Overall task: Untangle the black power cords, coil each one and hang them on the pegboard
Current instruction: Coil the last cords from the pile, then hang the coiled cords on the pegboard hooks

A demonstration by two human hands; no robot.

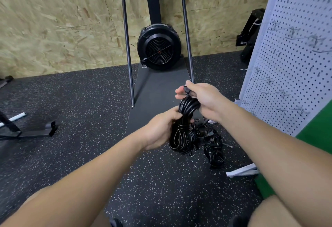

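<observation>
Speckled rubber floor (pixel 89 115) ran up to a chipboard wall (pixel 62 20), where a black fan machine (pixel 159 48) stood in its tube frame. A white pegboard (pixel 294 68) leaned in at the right, its wire hooks (pixel 273 92) bare, which suggested no cord had been hung yet.

Both hands were out in front, working one coil (pixel 183 133) held above the floor. The left hand (pixel 161 129) was wrapped round the coil's waist, just where a few turns of cord bound the loops together; that grip probably kept the loops from springing apart. The right hand (pixel 203 99) was closed over the top of the bundle, its thumb and fingers pinching the plug end (pixel 186 91), apparently to tuck or finish the tail so the top loop could serve for hanging.

More cords (pixel 213 147) lay in a heap on the floor just right of the coil, near the pegboard's foot, within easy reach for the next round. Whether those were coiled or tangled could not be told.
</observation>
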